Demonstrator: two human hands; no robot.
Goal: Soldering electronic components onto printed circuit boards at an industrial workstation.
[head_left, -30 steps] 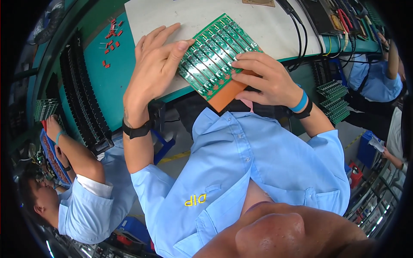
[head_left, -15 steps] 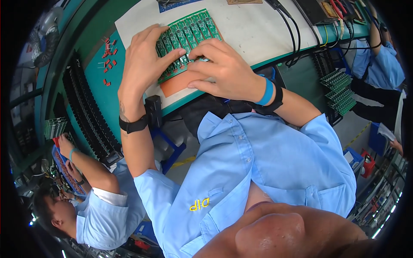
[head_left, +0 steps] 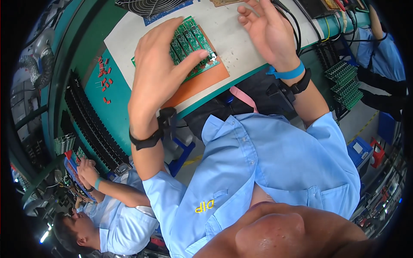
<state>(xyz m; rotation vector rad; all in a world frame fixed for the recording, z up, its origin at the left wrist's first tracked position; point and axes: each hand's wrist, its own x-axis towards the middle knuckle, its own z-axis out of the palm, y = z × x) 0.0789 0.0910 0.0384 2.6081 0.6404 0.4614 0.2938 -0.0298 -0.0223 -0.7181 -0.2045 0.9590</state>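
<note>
Covering the green board (left part hidden) is the left hand.

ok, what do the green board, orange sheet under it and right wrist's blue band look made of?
Green board: probably glass-epoxy laminate, coated; surface flecked with metallic glints.
Orange sheet: maybe plastic or resin laminate, fairly matte; flat, even-coloured.
Blue band: matte fabric or rubber, can't tell which; curves snugly.

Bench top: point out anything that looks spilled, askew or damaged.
Red parts lie scattered on the green surface left of the white sheet, in no tray, so perhaps spilled. No clear damage shows on the partly covered circuit board.
</note>
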